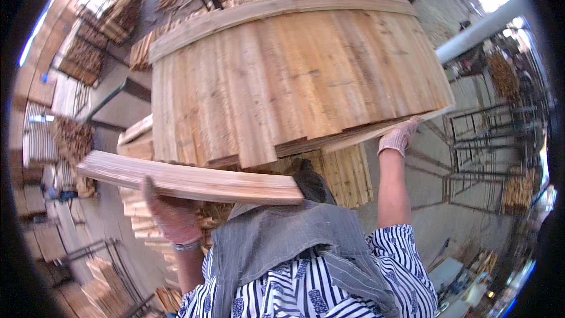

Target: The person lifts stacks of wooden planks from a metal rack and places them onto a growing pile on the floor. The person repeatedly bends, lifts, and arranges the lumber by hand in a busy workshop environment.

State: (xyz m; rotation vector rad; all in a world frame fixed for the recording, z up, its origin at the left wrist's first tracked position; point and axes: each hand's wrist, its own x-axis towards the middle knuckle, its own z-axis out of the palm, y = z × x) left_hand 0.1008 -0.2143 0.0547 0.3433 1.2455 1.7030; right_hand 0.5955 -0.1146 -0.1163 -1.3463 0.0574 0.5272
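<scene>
My left hand (172, 215), in a pinkish knitted glove, is closed round a short bundle of pale wooden slats (194, 179) in front of my waist. Blur hides how many slats are in it. In a similar glove, my right hand (401, 135) grips a thin wooden slat (365, 136) at the near right edge of a layer of boards (294, 76). These boards lie side by side, and their near ends form an uneven, stepped line. Across their far ends runs a long crosswise board (282, 7).
More stacked wood (350, 174) shows below the board layer, and slats (141, 221) lie at my left. Metal rack frames (477, 159) stand at the right. A grey post (482, 32) slants at the upper right. Wood piles (85, 53) fill the far left.
</scene>
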